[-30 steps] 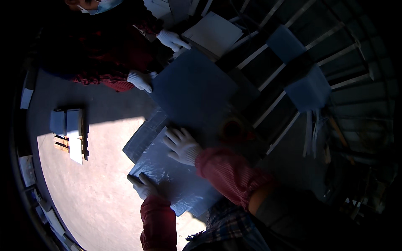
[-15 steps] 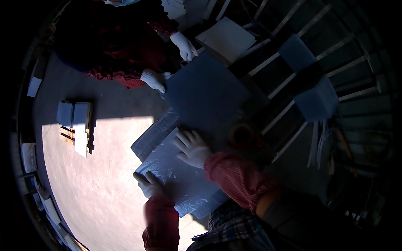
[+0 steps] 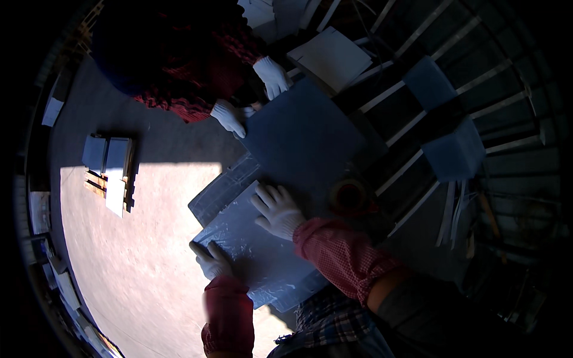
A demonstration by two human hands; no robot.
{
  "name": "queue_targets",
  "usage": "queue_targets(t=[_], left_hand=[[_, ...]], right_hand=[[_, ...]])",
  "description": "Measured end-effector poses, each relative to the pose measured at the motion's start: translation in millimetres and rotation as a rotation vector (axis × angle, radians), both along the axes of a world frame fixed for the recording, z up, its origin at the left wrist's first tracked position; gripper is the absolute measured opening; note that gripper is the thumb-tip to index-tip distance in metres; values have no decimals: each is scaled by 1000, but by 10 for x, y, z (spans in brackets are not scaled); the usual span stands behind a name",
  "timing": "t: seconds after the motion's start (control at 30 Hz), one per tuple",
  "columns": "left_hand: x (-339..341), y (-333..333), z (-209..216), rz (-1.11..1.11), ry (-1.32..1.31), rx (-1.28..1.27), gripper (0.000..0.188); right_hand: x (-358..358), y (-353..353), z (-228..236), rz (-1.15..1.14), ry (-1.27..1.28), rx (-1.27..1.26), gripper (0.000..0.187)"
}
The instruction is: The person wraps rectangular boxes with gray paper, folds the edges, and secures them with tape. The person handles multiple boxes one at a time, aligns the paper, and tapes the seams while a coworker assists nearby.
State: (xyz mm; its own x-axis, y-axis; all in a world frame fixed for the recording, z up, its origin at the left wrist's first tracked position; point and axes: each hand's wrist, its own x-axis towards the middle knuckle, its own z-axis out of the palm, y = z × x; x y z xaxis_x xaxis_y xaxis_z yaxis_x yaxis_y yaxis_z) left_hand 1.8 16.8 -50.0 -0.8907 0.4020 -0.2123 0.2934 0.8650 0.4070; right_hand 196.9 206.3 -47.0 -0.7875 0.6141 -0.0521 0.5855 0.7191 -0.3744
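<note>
A flat grey-blue panel with shiny, wrinkled clear film on parts of it lies in front of me. My left hand, in a white glove, rests on its left edge with thumb and fingers apart. Flat on the panel's upper right part is my gloved right hand, fingers spread. Neither hand grips anything. Beyond it lies a dark blue square panel. A co-worker's white-gloved hands are at that panel's far left edge. A darker film-covered slab shows under the near panel's left side.
Right of my right hand sits a round reddish-brown object, too dark to name. Pale rails run across the right side, carrying blue blocks. Cream sheets are stacked at the back. A pallet with panels stands on the left floor.
The view has shifted slightly. My hands stay on the near panel in much the same pose. The co-worker leans lower, with both hands still at the blue panel's edge.
</note>
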Motion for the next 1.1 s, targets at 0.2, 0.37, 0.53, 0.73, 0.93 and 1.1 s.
queue_targets(t=[0.2, 0.37, 0.53, 0.73, 0.93, 1.1], left_hand=[[-2, 132, 195, 3, -39, -15, 73], [-61, 42, 21, -18, 18, -19, 73], [-38, 62, 42, -5, 19, -37, 73], [-44, 68, 62, -6, 21, -40, 72], [-31, 61, 36, -22, 42, -39, 73], [10, 96, 55, 8, 22, -49, 72]], right_hand=[[-5, 98, 128, 9, -48, -10, 68], [-11, 93, 119, 11, -76, -8, 68], [-12, 86, 112, 5, -77, -7, 68], [-35, 83, 113, 11, -82, -1, 69], [-20, 83, 77, 15, -95, -3, 69], [-6, 67, -3, 9, -66, 9, 69]])
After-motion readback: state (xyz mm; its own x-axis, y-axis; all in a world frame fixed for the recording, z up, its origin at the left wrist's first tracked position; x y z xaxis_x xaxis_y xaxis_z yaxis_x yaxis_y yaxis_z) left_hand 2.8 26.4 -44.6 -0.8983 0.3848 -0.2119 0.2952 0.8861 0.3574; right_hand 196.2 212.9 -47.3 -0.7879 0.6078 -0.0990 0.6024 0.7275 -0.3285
